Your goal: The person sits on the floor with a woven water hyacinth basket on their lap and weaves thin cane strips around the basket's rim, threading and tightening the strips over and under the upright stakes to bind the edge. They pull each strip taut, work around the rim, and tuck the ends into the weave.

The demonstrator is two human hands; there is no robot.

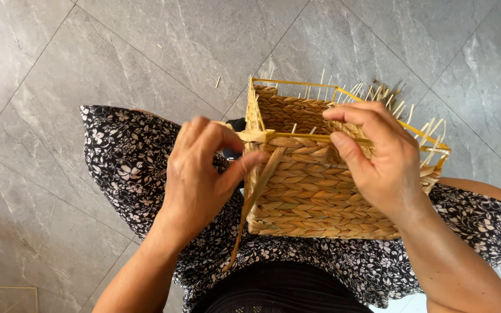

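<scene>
Two hands pinch: left hand [195, 174] the down-hanging straw strand [250, 203], right hand [378, 156] the basket [308, 191] rim.

Person, seated: wearing a black skirt [146, 156] printed with small white flowers, spreading beneath both hands; black ribbed top [279, 290] showing between forearms. Arms going bare, sleeveless; no rings showing.

Both forearms rise from the bottom edge of the frame toward the centre. The left hand [198, 168] sits left of centre, back to the camera, fingers curled and thumb stretched rightward in a pinch. The right hand [375, 156] sits right of centre, wrist bent, fingers hooked downward at the upper centre, thumb pointing left.
</scene>
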